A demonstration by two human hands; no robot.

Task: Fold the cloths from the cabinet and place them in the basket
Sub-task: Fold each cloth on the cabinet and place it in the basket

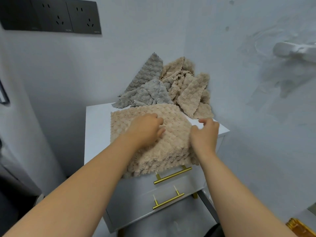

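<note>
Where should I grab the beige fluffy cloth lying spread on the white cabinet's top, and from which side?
Pinch the beige fluffy cloth by its front edge, near the corners, coming from the front. That edge hangs free over the front of the white cabinet, so fingers can close around it; the rest lies flat.

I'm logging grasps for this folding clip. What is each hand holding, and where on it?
The right hand seems to pinch the spread beige cloth at its right edge. The left hand rests on its middle, fingers curled; a grip cannot be told.
</note>
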